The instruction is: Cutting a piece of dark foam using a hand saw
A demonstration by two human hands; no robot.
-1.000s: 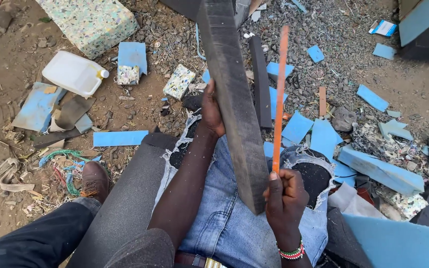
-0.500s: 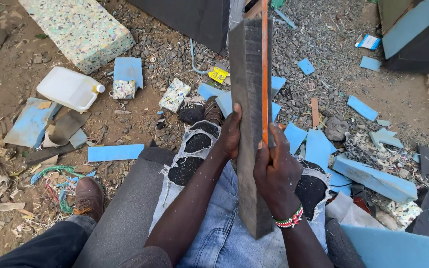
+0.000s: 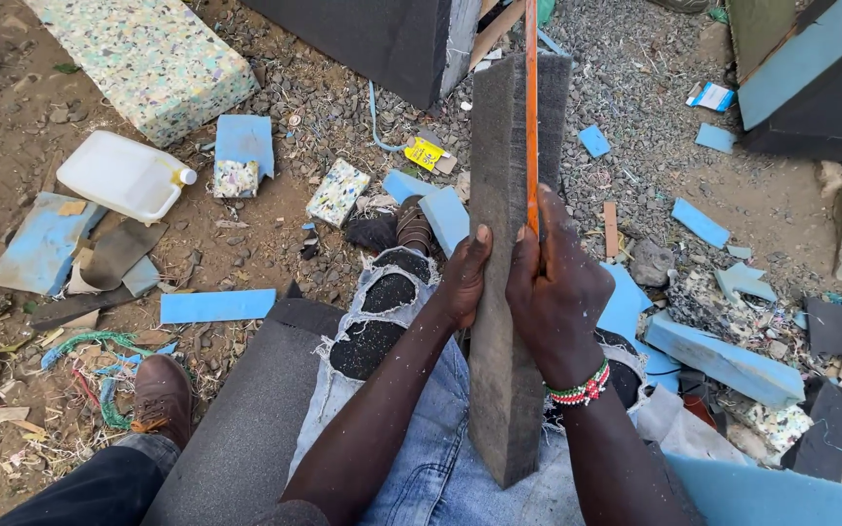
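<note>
Since the earlier frame I have drawn the grey foam slab (image 3: 509,292) closer, upright over my lap, and the orange blade (image 3: 531,107) now lies along its top edge. My left hand (image 3: 465,278) clasps the slab's side; my right hand (image 3: 557,292), beside it, is closed around the blade. I see no finished cut; nearly all slicing remains.

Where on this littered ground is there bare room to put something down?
Bare dirt shows at far left, between the speckled foam block and the white jug. Open gravel lies upper right, between the grey foam strip and the blue-faced panel. The right side, around the long blue offcut, is crowded.
</note>
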